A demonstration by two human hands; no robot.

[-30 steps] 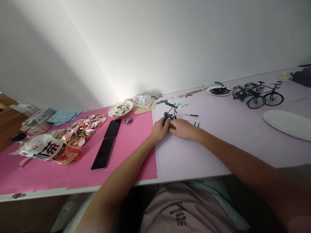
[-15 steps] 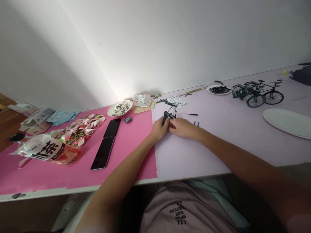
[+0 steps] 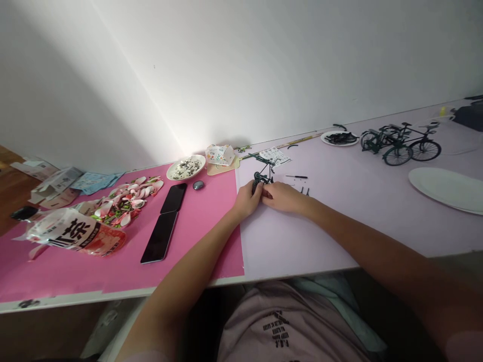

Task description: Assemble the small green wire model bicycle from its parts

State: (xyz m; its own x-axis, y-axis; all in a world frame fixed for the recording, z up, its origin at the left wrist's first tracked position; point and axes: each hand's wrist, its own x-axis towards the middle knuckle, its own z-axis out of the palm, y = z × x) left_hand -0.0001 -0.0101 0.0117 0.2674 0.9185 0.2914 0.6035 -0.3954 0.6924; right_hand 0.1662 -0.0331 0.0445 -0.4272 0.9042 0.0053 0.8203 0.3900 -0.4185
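Observation:
A dark green model bicycle (image 3: 264,171) stands partly hidden between my two hands, near the seam of the pink and pale table coverings. My left hand (image 3: 248,198) is closed on its near side, fingers wrapped against a dark wheel part. Pressed close beside it, my right hand (image 3: 282,196) is also closed on the near end of the model; the fingertips are partly hidden. Just past my right hand lie a small black screwdriver (image 3: 301,177) and two short dark pieces (image 3: 305,191). Behind the model is a printed instruction sheet (image 3: 277,156).
Several model bicycles (image 3: 400,143) stand at the right, near a plate of black parts (image 3: 341,138) and a white oval plate (image 3: 449,190). On the left are two phones (image 3: 160,236), a bottle (image 3: 77,232), pink pieces (image 3: 126,201) and a bowl (image 3: 173,176).

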